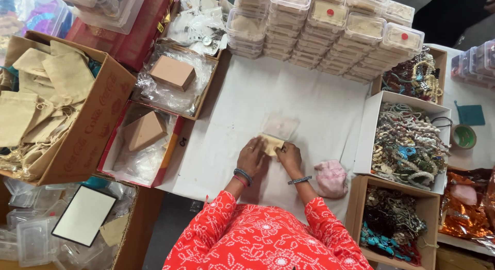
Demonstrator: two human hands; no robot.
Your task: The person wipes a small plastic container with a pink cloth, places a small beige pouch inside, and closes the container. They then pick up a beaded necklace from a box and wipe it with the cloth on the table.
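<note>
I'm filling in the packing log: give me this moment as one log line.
left hand: on beige pouch | right hand: on same pouch | clear plastic box: just behind, open | surface: white cloth

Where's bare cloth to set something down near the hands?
Bare white cloth lies between the stacked plastic boxes and the clear box at the hands. More lies left of the left hand. The right side is crowded: pink pouch, bead boxes.

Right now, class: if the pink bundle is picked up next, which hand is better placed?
Probably the right hand. The pink bundle lies on the white cloth on that hand's outer side, while the left hand sits beyond the beige pouch, farther away.
</note>
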